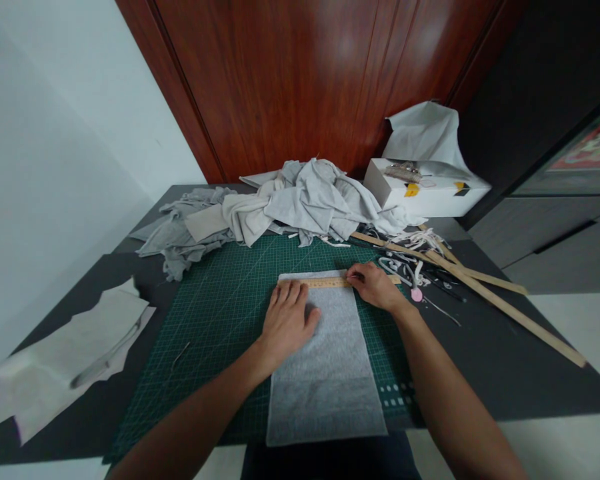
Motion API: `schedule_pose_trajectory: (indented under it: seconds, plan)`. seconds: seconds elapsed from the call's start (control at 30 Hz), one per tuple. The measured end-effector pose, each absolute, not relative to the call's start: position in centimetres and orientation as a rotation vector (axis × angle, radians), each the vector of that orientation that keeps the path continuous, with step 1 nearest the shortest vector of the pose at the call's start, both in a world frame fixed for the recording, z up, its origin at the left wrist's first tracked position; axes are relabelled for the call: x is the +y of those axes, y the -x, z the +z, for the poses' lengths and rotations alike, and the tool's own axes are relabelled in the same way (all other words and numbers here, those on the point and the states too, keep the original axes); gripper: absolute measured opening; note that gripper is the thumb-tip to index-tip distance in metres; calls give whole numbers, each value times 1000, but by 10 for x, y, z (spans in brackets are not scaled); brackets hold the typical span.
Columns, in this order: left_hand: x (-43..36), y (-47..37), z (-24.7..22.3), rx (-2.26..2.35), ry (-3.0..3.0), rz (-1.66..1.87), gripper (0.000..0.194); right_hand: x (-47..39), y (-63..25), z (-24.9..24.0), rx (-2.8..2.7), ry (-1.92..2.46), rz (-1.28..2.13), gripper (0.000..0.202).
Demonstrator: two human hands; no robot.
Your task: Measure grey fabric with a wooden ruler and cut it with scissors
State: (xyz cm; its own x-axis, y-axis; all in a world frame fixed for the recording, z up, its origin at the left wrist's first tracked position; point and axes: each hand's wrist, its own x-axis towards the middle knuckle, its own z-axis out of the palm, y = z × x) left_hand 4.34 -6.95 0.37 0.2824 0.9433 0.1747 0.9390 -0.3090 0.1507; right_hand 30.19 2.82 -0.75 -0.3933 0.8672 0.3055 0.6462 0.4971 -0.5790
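Observation:
A grey cloth panel [333, 353] lies flat on the green cutting mat [220, 307], its near end reaching the table's front edge. Across its far end runs a wooden ruler [326, 283]. My left hand [287, 319] rests palm down with fingers outstretched, fingertips on the ruler's left part and the palm on the cloth. At the cloth's far right corner, my right hand [374, 285] is closed in a pinch over the ruler. Whatever sits between its fingertips is too small to make out. The ruler's right end shows beyond that hand.
Crumpled grey and cream fabric [315, 200] is heaped at the back, beside a white box [430, 190]. Long wooden strips [510, 310] and tangled cords [410, 270] lie to the right. Pale pattern pieces [70, 353] lie at left. A thin metal tool [181, 354] is on the mat.

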Motion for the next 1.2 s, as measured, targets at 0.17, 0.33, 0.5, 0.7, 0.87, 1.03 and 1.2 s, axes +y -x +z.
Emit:
schedule_pose_trajectory:
  seconds: [0.17, 0.33, 0.5, 0.7, 0.87, 1.03, 1.2]
  plan:
    - [-69, -45, 2, 1845, -2502, 378, 56, 33, -300, -11, -2041, 1229, 431, 9]
    - [-72, -47, -4, 1879, -2564, 343, 59, 36, -301, -16, -2029, 1239, 471, 8]
    - [-73, -49, -5, 1891, -2563, 338, 61, 32, -305, -12, -2193, 1113, 483, 8]
    - [-73, -49, -4, 1889, -2544, 377, 61, 30, -304, -11, -2260, 1101, 507, 12]
    - [-71, -49, -6, 1873, -2533, 382, 63, 32, -302, -13, -2221, 1095, 501, 14]
    - [-70, -48, -8, 1877, -2516, 360, 66, 36, -301, -20, -2177, 1102, 438, 14]
    - [-70, -48, -9, 1855, -2494, 331, 68, 37, -301, -23, -2161, 1101, 421, 14]
